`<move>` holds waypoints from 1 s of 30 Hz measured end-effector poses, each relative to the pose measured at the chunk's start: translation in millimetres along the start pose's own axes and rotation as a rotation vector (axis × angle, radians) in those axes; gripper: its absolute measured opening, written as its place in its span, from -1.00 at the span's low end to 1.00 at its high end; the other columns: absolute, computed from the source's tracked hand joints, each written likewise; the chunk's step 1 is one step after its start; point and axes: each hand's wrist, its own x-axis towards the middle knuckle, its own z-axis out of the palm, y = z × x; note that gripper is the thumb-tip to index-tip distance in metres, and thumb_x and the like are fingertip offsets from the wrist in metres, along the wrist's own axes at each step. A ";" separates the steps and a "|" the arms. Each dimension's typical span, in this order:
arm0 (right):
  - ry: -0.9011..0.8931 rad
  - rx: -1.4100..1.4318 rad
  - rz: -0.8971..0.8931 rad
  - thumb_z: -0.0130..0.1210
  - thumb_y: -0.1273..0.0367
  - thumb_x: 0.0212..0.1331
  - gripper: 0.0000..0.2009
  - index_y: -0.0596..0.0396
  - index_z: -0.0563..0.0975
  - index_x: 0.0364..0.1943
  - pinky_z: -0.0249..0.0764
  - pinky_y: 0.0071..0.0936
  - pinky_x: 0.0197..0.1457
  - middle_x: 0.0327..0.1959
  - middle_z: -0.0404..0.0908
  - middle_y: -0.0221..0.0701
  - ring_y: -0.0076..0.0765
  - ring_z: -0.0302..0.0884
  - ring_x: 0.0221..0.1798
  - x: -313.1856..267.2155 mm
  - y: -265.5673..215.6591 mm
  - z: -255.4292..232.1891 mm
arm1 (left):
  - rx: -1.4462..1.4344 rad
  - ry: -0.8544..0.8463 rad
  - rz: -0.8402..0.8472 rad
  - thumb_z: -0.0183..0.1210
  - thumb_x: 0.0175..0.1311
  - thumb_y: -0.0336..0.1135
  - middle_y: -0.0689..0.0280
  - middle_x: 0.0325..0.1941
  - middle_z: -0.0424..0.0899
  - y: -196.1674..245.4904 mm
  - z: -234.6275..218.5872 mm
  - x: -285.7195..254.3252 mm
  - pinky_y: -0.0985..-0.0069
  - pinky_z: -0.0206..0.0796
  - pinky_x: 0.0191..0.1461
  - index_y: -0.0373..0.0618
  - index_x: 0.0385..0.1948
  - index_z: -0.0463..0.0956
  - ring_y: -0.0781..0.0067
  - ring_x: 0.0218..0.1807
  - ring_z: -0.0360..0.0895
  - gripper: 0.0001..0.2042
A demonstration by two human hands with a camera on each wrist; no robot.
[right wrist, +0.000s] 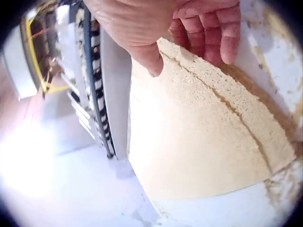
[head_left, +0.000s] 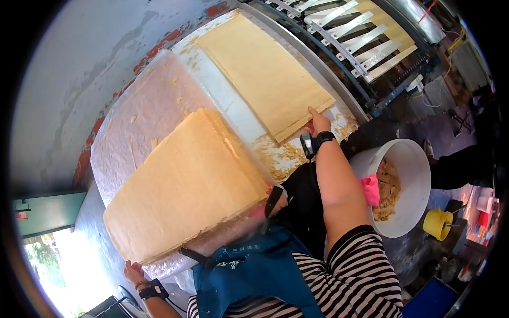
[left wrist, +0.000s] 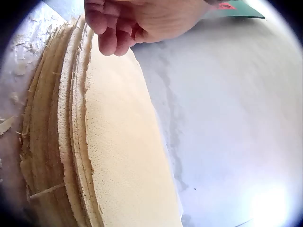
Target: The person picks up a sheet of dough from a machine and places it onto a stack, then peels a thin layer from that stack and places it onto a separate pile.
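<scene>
Two piles of thin, tan, porous sheets with rough edges lie before me. At the near-left corner of the taller stack of sheets (head_left: 180, 180), my left hand (head_left: 136, 274) has its fingertips right at the edge. The left wrist view shows that hand (left wrist: 142, 21) with curled fingers over the corner of the top sheet (left wrist: 123, 137), hiding the corner itself. My right hand (head_left: 319, 123) grips the near edge of the lower pile (head_left: 265, 69). In the right wrist view, its thumb (right wrist: 147, 59) lies on the top sheet (right wrist: 189, 127), with the fingers beyond the edge.
Clear plastic sheeting (head_left: 143, 111) lies under the taller stack. Crumbs litter the white table (head_left: 275, 159). A slatted metal machine (head_left: 355, 37) stands behind it. To the right are a white bucket (head_left: 416, 185) of scraps with a pink cloth (head_left: 370, 190), and a yellow pail (head_left: 436, 225).
</scene>
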 end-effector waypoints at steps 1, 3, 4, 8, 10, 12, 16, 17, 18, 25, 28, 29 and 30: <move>-0.015 0.072 0.078 0.32 -0.03 0.00 -0.44 0.12 0.54 -0.06 0.51 -0.24 -0.54 -0.34 0.55 -0.25 -0.31 0.49 -0.54 1.2 -1.0 -2.7 | -0.033 0.009 0.018 0.20 0.21 -0.03 0.39 -0.46 0.55 4.0 2.3 -10.2 0.70 0.20 -0.47 0.02 -0.15 0.51 0.56 -0.44 0.51 -0.70; -0.080 0.124 0.165 0.34 -0.04 -0.03 -0.43 0.12 0.55 -0.08 0.45 -0.28 -0.57 -0.39 0.55 -0.26 -0.33 0.48 -0.54 2.3 -5.3 25.7 | -0.103 0.034 0.102 0.20 0.21 -0.02 0.42 -0.47 0.54 27.2 9.1 -17.3 0.71 0.19 -0.48 0.02 -0.17 0.53 0.60 -0.47 0.48 -0.70; -0.096 0.069 0.178 0.35 -0.05 -0.04 -0.41 0.12 0.55 -0.08 0.43 -0.30 -0.58 -0.38 0.55 -0.26 -0.34 0.48 -0.54 -5.2 -13.3 23.2 | -0.115 0.030 0.132 0.20 0.21 -0.01 0.43 -0.48 0.54 31.7 14.6 -29.3 0.72 0.19 -0.50 0.02 -0.17 0.54 0.62 -0.48 0.48 -0.70; -0.234 -0.203 0.132 0.32 -0.07 -0.03 -0.40 0.07 0.55 -0.02 0.36 -0.40 -0.57 -0.33 0.58 -0.38 -0.35 0.41 -0.56 26.1 8.1 49.4 | -0.123 -0.117 0.319 0.15 0.29 -0.10 0.43 -0.51 0.53 102.5 36.8 -85.6 0.71 0.18 -0.51 -0.02 -0.17 0.56 0.64 -0.51 0.46 -0.76; -0.272 -0.213 0.097 0.28 -0.05 0.03 -0.47 0.04 0.56 -0.05 0.36 -0.43 -0.56 -0.34 0.58 -0.45 -0.38 0.40 -0.54 24.1 4.3 54.6 | -0.070 -0.292 0.454 0.12 0.33 -0.20 0.40 -0.49 0.56 135.4 56.2 -120.9 0.69 0.20 -0.48 -0.08 -0.18 0.56 0.62 -0.51 0.47 -0.80; -0.265 -0.014 0.104 0.24 -0.02 0.09 -0.55 0.00 0.58 -0.10 0.36 -0.46 -0.54 -0.37 0.57 -0.53 -0.41 0.40 -0.51 -53.9 -52.9 53.8 | 0.043 -0.500 0.619 0.13 0.31 -0.35 0.32 -0.40 0.63 167.8 83.9 -161.0 0.66 0.30 -0.39 -0.17 -0.14 0.56 0.57 -0.43 0.54 -0.83; -0.429 0.501 0.215 0.13 0.30 0.27 -0.88 -0.04 0.55 -0.19 0.42 -0.59 -0.47 -0.29 0.60 -0.54 -0.51 0.48 -0.40 -162.3 -97.8 21.1 | 0.292 -0.761 1.281 0.34 0.04 -0.49 0.13 0.05 0.61 200.6 157.5 -230.3 0.42 0.36 0.17 -0.21 0.10 0.47 0.21 0.12 0.53 -0.50; -0.404 0.567 0.195 0.11 0.32 0.28 -0.84 -0.02 0.53 -0.11 0.45 -0.58 -0.42 -0.24 0.62 -0.52 -0.50 0.55 -0.31 -201.3 -104.5 11.4 | 0.373 -0.758 1.475 0.39 -0.06 -0.50 0.11 0.16 0.55 213.9 174.8 -260.7 0.34 0.28 0.32 -0.20 0.15 0.44 0.12 0.27 0.43 -0.39; -0.359 0.523 0.168 0.12 0.32 0.27 -0.80 -0.02 0.52 -0.06 0.46 -0.56 -0.41 -0.20 0.62 -0.51 -0.48 0.57 -0.24 -251.4 -119.3 0.3 | 0.381 -0.789 1.564 0.42 -0.11 -0.47 0.12 0.21 0.51 221.7 191.2 -286.5 0.30 0.21 0.36 -0.18 0.17 0.43 0.10 0.33 0.36 -0.35; -0.462 0.625 0.158 0.06 0.29 0.33 -0.59 0.01 0.33 0.22 0.54 -0.40 -0.01 0.14 0.51 -0.37 -0.40 0.53 0.07 -384.7 -123.1 -63.2 | 0.020 -1.372 1.677 0.39 -0.12 -0.49 0.16 0.01 0.64 191.0 282.5 -389.5 0.32 0.38 0.17 -0.12 0.02 0.55 0.23 0.11 0.54 -0.49; -0.682 0.613 0.095 0.02 0.29 0.34 -0.50 0.04 0.22 0.32 0.50 -0.33 0.11 0.22 0.44 -0.29 -0.31 0.47 0.16 -378.0 -111.6 -90.0 | -0.040 -1.545 1.166 0.30 0.06 -0.50 0.27 -0.22 0.71 184.4 287.5 -418.9 0.47 0.48 -0.07 -0.17 -0.15 0.63 0.46 -0.14 0.64 -0.74; -0.787 0.604 0.069 0.01 0.29 0.34 -0.47 0.05 0.18 0.36 0.48 -0.31 0.14 0.24 0.41 -0.27 -0.28 0.45 0.19 -376.0 -109.2 -95.3 | -0.041 -1.557 0.950 0.26 0.13 -0.51 0.31 -0.30 0.73 186.8 285.3 -426.8 0.52 0.50 -0.15 -0.19 -0.21 0.66 0.54 -0.22 0.65 -0.82; -0.723 0.490 -0.010 0.02 0.30 0.33 -0.39 0.07 0.09 0.41 0.44 -0.28 0.18 0.28 0.36 -0.21 -0.23 0.43 0.21 -378.0 -109.6 -90.8 | -0.263 -1.457 1.069 0.24 0.24 -0.32 0.27 -0.42 0.72 182.5 297.0 -425.3 0.56 0.38 -0.34 -0.07 -0.23 0.69 0.49 -0.42 0.62 -0.86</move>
